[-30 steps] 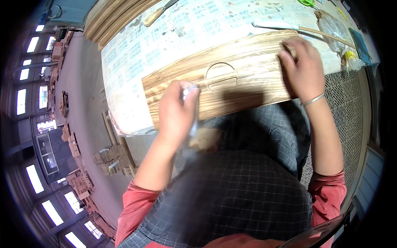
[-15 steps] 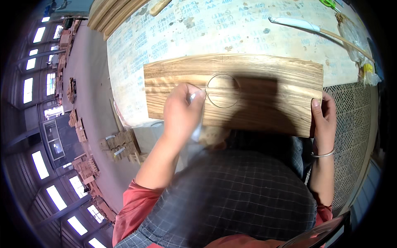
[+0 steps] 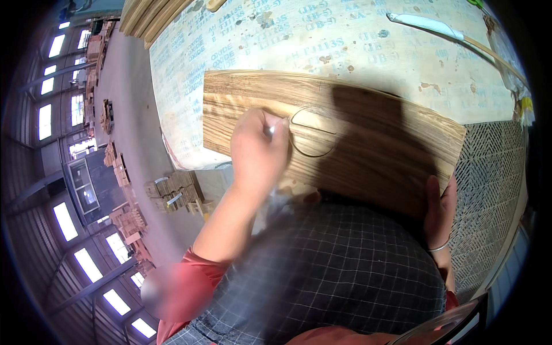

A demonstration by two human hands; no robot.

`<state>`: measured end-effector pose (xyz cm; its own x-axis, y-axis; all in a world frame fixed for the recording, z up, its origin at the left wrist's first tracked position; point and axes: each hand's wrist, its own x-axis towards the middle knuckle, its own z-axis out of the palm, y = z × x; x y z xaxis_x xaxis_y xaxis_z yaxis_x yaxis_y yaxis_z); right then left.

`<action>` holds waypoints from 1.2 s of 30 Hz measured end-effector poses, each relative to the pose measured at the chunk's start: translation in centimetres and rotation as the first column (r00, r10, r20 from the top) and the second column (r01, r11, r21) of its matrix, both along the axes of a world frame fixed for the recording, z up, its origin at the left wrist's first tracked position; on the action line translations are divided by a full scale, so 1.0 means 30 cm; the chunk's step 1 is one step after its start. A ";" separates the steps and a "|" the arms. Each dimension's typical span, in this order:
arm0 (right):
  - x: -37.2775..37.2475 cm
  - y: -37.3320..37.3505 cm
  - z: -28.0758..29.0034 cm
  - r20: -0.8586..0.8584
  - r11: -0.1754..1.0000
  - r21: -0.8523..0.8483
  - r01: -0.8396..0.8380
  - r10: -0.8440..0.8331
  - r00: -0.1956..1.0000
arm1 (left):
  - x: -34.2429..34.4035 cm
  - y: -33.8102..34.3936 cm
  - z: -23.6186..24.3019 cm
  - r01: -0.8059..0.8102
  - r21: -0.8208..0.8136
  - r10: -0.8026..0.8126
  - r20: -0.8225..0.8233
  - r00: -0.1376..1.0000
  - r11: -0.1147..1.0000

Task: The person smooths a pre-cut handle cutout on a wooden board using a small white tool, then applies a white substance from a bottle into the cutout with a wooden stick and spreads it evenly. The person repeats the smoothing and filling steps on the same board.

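A long striped wooden board (image 3: 379,138) with a carved circle (image 3: 313,131), crossed by a bar, lies angled on the paper-covered worktop (image 3: 276,43), its right end over my lap. My left hand (image 3: 257,149) is closed just left of the circle, pinching something pale and blurred that I cannot make out. My right hand (image 3: 440,210) grips the board's lower right end, partly in shadow. Below the board is my dark checked apron (image 3: 351,264).
Stacked wooden strips (image 3: 146,17) lie at the worktop's far left. A white blade with a wooden handle (image 3: 425,31) and plastic bags (image 3: 512,86) lie at the right. A woven mat (image 3: 483,190) hangs or lies beside me. Timber piles (image 3: 172,192) stand on the floor to the left.
The board has swung clockwise, its right end coming down toward me. My right hand has moved from the far edge down to that end. My left hand has risen slightly and shifted right.
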<state>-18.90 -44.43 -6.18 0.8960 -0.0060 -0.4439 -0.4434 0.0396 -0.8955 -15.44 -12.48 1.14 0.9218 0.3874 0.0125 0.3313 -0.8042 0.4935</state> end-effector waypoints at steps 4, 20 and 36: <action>0.003 0.002 0.002 0.004 1.000 0.029 0.012 -0.012 1.000 | -0.012 0.008 -0.001 0.052 -0.018 -0.053 -0.056 0.997 0.998; 0.011 0.026 0.035 -0.018 0.986 0.162 0.035 -0.033 0.999 | 0.043 0.008 0.027 0.162 0.071 -0.156 -0.085 0.984 0.984; 0.016 0.010 0.011 0.010 0.988 0.154 0.003 -0.005 1.000 | 0.068 0.042 0.067 0.353 0.102 -0.332 -0.179 0.926 0.930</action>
